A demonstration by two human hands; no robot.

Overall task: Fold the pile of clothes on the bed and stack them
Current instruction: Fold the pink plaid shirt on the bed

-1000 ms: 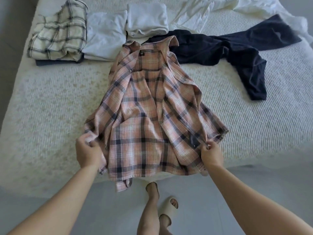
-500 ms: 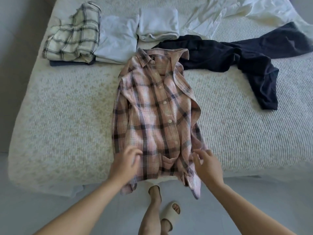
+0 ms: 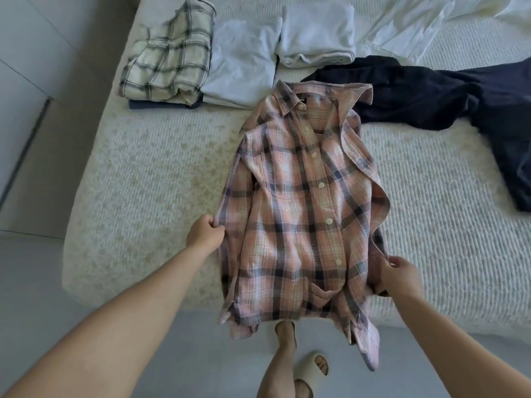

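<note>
A pink plaid shirt [image 3: 298,202] lies front up on the bed [image 3: 143,179], collar away from me, its hem hanging over the near edge. My left hand [image 3: 204,232] pinches the shirt's left side edge. My right hand [image 3: 400,275] grips the right side edge low down. At the back left sit a folded cream plaid shirt [image 3: 169,57], a folded pale blue garment [image 3: 244,63] and a folded white one [image 3: 317,33]. A dark navy garment [image 3: 448,99] lies spread out behind and to the right.
Crumpled white cloth [image 3: 425,21] lies at the far right corner of the bed. My feet in pale slippers [image 3: 313,369] stand on the grey floor by the bed's near edge. A pale wall panel [image 3: 43,81] runs along the left side.
The shirt's open front panels have been closed over each other. My hands left the hem and moved outward to the shirt's two side edges, which they now hold.
</note>
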